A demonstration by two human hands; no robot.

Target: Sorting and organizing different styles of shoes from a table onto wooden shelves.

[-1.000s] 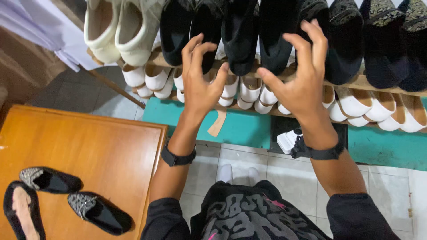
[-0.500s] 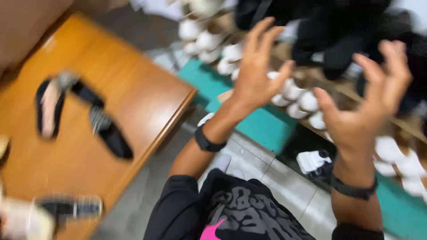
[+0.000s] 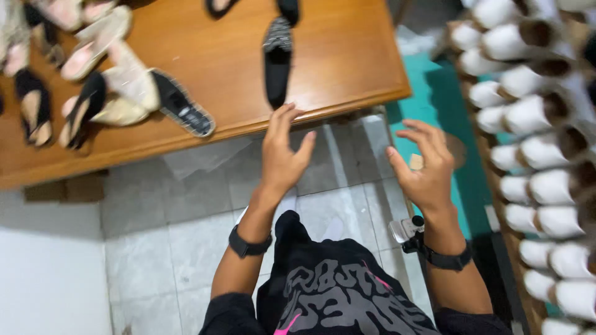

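A wooden table carries scattered slippers and a black slipper.

A flattened brown cardboard box lies on the tiled floor under the edge of the wooden table, at the left. No labels, signs or screens can be made out.
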